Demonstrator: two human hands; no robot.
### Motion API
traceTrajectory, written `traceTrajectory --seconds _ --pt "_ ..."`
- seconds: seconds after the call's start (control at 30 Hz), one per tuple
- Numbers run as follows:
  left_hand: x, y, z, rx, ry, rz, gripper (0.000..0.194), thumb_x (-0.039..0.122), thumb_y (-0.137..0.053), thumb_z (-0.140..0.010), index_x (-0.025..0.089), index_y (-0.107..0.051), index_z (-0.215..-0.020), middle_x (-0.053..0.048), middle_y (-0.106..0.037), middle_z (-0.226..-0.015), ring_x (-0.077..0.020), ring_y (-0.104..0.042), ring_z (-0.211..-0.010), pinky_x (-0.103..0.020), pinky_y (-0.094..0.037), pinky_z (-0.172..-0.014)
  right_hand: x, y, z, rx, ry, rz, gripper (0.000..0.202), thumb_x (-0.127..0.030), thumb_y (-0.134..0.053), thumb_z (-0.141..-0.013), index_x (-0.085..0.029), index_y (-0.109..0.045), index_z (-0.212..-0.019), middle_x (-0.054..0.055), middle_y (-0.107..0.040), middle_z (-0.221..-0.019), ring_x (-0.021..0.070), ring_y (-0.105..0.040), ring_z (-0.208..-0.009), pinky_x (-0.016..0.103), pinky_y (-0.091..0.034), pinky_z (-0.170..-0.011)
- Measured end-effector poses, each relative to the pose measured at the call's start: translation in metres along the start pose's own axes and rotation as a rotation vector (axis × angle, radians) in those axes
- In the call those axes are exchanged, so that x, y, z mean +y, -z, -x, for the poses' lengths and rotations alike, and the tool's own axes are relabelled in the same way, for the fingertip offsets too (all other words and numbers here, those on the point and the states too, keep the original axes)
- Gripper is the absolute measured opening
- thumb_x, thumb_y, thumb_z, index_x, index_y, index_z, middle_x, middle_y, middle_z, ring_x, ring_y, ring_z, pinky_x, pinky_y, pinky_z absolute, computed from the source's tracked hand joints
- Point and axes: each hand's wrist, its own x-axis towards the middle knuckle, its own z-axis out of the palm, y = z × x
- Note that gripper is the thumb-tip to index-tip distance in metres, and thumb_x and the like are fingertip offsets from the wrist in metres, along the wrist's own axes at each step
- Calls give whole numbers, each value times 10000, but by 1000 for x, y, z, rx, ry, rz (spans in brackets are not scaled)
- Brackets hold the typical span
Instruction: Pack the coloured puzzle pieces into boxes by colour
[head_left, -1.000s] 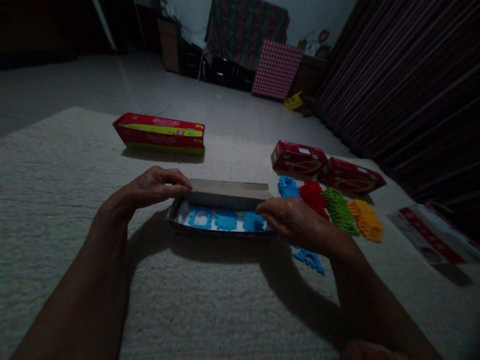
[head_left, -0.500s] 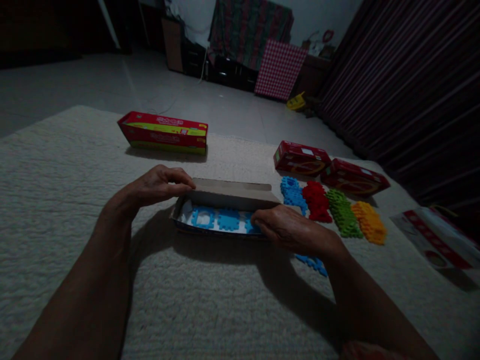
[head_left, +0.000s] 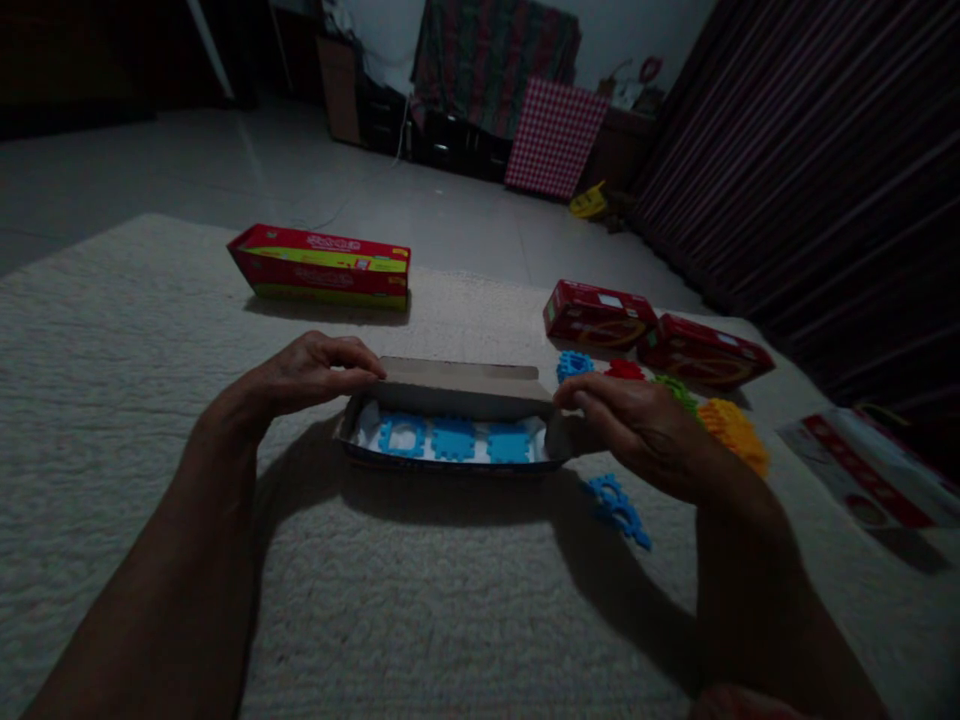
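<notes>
A long cardboard box (head_left: 457, 467) lies on the mat in front of me with its lid (head_left: 461, 377) raised. Inside, a row of three blue notched plastic pieces (head_left: 452, 440) rests on white lining; the left one has a round hole. My left hand (head_left: 315, 365) pinches the lid's left corner between thumb and fingers. At the right end, my right hand (head_left: 626, 425) has its fingertips closed on the lid's edge. Just below that hand, more blue linking pieces (head_left: 619, 510) lie on the mat.
Beyond my right hand are stacks of blue (head_left: 574, 366), red (head_left: 624, 370), green (head_left: 677, 394) and yellow pieces (head_left: 735, 435), partly hidden. Two dark red boxes (head_left: 600, 315) stand behind them. A red and yellow box (head_left: 322, 268) is at the back left. A white and red package (head_left: 870, 470) lies far right.
My right hand has left the rightmost blue piece in the box and moved right and up to the lid's right end. That piece now shows fully. My left hand has stayed at its corner.
</notes>
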Motion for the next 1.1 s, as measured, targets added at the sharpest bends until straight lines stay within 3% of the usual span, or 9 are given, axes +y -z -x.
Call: traceTrajectory --seconds 0.17,0.27,0.37,0.5,0.7,0.9,1.1 --pt "2 -2 1 9 35 5 235 378 -683 -711 168 -767 -775 -69 -723 -888 -218 -656 -872 -324 -519 -796 51 0 21 142 -132 152 160 -262 -534 -930 -210 -684 -947 57 -715 -891 199 -659 -788 319 -489 -732" --pt "-1 -1 0 14 59 -6 258 406 -686 -694 179 -766 -787 -68 -722 -900 -230 -660 -895 -316 -519 -794 83 -13 34 111 -222 249 168 -206 -610 -852 -194 -699 -993 90 -712 -980 234 -663 -896 351 -501 -817" --pt "-2 1 -1 12 86 -32 265 439 -693 -667 208 -766 -775 -54 -732 -914 -234 -664 -906 -306 -525 -794 99 -24 41 45 -281 367 364 -154 -653 -791 -182 -680 -1153 124 -668 -1097 266 -628 -1009 379 -488 -896" --pt "1 2 -3 5 105 -69 291 473 -685 -635 222 -772 -756 -53 -736 -909 -243 -674 -908 -309 -530 -803 98 -33 41 1 -333 472 480 -160 -673 -788 -158 -632 -1266 156 -614 -1159 298 -578 -1042 416 -466 -921" --pt "-2 2 -4 6 129 -88 305 490 -684 -626 236 -778 -764 -55 -748 -936 -258 -684 -945 -326 -540 -851 96 -48 37 47 -332 488 352 -181 -623 -835 -206 -643 -1185 130 -595 -1161 285 -536 -1048 414 -428 -929" --pt "-5 3 -5 -7 138 -101 320 511 -685 -621 246 -778 -772 -53 -748 -967 -272 -685 -981 -334 -551 -865 97 -58 32 179 -387 483 197 -209 -570 -912 -185 -678 -1074 120 -625 -1068 254 -555 -972 374 -418 -907" --pt "-2 4 -3 6 158 -91 348 529 -699 -595 234 -781 -762 -60 -751 -955 -282 -678 -973 -338 -552 -865 97 -56 31 160 -400 456 182 -184 -570 -888 -176 -692 -1024 122 -644 -1060 247 -577 -955 355 -420 -880"
